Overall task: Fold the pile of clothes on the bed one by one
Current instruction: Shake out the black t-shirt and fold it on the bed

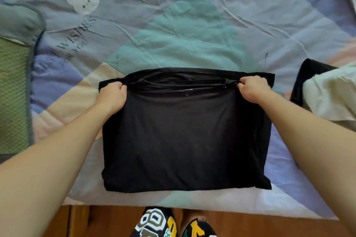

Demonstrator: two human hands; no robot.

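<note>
Our left hand and right hand each pinch a far corner of the thin black jersey garment, lying flat on the pastel patchwork-printed bed. We judge it light, limp and wrinkle-prone; corners offer the surest hold.

Soft even daylight, faint shadows, wide-angle edge bending, slight blur

A black garment lies flat on the bed, folded into a rough rectangle near its front edge. More clothes, black and cream, lie heaped at its right.
</note>
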